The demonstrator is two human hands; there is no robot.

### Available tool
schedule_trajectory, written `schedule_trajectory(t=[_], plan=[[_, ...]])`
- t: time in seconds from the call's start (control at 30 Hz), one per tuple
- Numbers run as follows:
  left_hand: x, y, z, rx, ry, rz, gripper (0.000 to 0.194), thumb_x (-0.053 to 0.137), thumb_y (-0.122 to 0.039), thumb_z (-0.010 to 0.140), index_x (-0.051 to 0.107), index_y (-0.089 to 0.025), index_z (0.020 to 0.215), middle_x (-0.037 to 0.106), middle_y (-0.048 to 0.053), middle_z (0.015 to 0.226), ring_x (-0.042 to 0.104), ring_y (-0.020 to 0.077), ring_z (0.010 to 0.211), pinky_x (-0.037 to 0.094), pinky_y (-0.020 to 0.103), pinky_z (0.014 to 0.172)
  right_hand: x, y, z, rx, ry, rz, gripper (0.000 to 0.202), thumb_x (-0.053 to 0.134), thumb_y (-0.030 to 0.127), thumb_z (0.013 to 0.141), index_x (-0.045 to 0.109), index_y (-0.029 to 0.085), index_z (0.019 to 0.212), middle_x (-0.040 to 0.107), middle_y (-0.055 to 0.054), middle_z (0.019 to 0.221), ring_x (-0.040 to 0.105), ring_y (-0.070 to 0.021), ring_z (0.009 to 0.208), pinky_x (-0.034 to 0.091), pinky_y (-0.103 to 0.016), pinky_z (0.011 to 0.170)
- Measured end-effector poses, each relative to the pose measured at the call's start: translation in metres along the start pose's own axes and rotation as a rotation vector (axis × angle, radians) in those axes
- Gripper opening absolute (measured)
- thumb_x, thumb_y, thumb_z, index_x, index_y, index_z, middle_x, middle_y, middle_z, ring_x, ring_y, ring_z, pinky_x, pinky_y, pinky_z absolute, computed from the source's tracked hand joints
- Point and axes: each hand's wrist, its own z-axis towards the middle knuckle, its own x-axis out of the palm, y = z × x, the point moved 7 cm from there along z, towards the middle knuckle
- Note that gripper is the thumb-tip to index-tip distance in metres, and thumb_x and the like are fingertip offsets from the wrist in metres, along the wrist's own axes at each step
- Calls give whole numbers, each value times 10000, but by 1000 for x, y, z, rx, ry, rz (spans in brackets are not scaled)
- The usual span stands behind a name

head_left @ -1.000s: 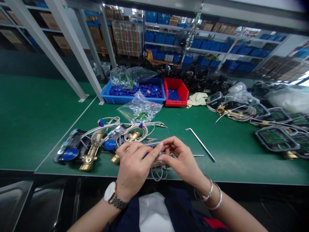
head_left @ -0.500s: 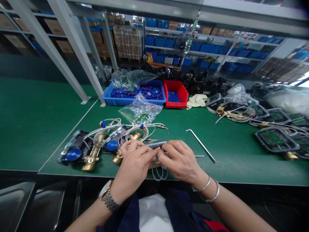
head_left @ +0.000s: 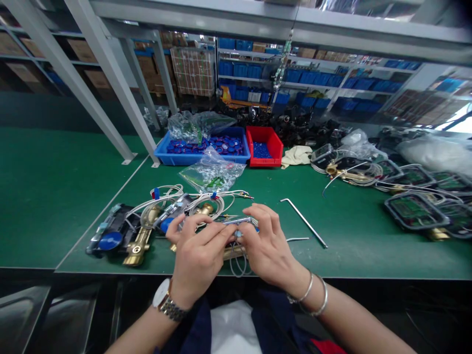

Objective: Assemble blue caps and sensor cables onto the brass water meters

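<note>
My left hand [head_left: 202, 248] and my right hand [head_left: 267, 241] meet over a meter with a brass pipe body [head_left: 233, 252] at the bench's front edge. A small light-blue piece [head_left: 238, 234] shows between the fingertips, pinched by my right thumb and forefinger. My left thumb and forefinger press together right beside it; what they grip is hidden. The hands cover most of this meter, and a thin grey cable loop [head_left: 239, 268] hangs below it. To the left lies another brass-bodied meter [head_left: 138, 243] with a blue round cap [head_left: 110, 240] and coiled white cables.
A hex key [head_left: 304, 222] lies right of my hands. Behind are a clear bag of small parts [head_left: 214, 172], a blue tray [head_left: 202, 160] of blue caps, a red bin [head_left: 265, 161] and a cloth [head_left: 297, 155]. Open-topped meters [head_left: 416, 211] crowd the right.
My right fingers have lifted and spread somewhat, with the light-blue piece now visible at the fingertips. My left outer fingers have risen too. The view has shifted slightly.
</note>
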Motion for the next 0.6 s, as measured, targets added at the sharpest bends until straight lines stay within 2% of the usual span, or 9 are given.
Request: schedule_trajectory(t=[0.07, 0.17, 0.2, 0.27, 0.37, 0.43, 0.5, 0.53, 0.6], plan=[[1, -1, 0, 13, 2, -12, 191, 674, -202, 920, 746, -301, 1066, 790, -43, 978, 572, 253, 983, 262, 532, 1006, 2, 0, -1, -39, 11, -21, 95, 489, 141, 966, 574, 183, 974, 510, -132, 1193, 402, -303, 1219, 409, -496, 1028], [-5, -7, -1, 80, -108, 60, 245, 720, -155, 877, 740, -290, 1081, 795, -70, 920, 571, 243, 970, 291, 489, 990, 9, -10, 0, 94, 101, 123, 204, 401, 141, 1007, 517, 193, 847, 536, -74, 932, 472, -226, 951, 466, -420, 870], [-6, -8, 0, 88, -127, 80, 267, 723, -143, 871, 736, -287, 1096, 795, -71, 917, 570, 242, 969, 300, 479, 980, 9, -12, 1, 128, 105, 158, 216, 386, 153, 1017, 508, 193, 843, 534, -70, 912, 469, -220, 925, 469, -412, 850], [-4, -7, 2, 73, -99, 79, 253, 699, -150, 891, 735, -283, 1103, 793, -54, 928, 571, 244, 965, 293, 488, 981, 6, -12, 2, 112, 59, 142, 168, 417, 187, 1019, 534, 183, 898, 554, -103, 1024, 468, -247, 1034, 460, -440, 909], [4, -5, 5, 51, -18, 44, 186, 645, -174, 931, 749, -275, 1048, 783, -20, 896, 586, 235, 919, 262, 524, 1009, 0, -5, 4, -3, -16, 32, 89, 498, 195, 981, 584, 178, 967, 527, -145, 1197, 394, -305, 1221, 400, -501, 1024], [5, -7, 5, 73, -38, 56, 179, 651, -171, 926, 747, -260, 1048, 778, -14, 869, 591, 220, 885, 281, 507, 1005, 2, -8, 5, 30, -1, 54, 142, 465, 166, 980, 578, 184, 896, 548, -122, 1074, 444, -279, 1116, 425, -480, 965], [5, -9, 4, 92, -75, 81, 196, 671, -160, 911, 737, -243, 1076, 780, -17, 877, 590, 218, 894, 311, 481, 987, 6, -14, 5, 128, 37, 139, 233, 394, 149, 1001, 543, 191, 827, 535, -82, 915, 471, -232, 942, 453, -435, 862], [6, -9, 4, 92, -82, 88, 204, 677, -159, 907, 734, -240, 1085, 781, -19, 888, 588, 224, 910, 316, 479, 982, 8, -17, 5, 162, 43, 170, 243, 381, 160, 1011, 535, 192, 827, 528, -75, 900, 471, -224, 916, 458, -426, 843], [7, -6, 7, 65, -56, 76, 196, 666, -165, 914, 736, -245, 1080, 780, -18, 907, 579, 243, 942, 307, 500, 984, 6, -19, 6, 142, 3, 151, 178, 432, 208, 1012, 558, 189, 887, 537, -103, 1034, 471, -253, 1045, 453, -456, 916]])
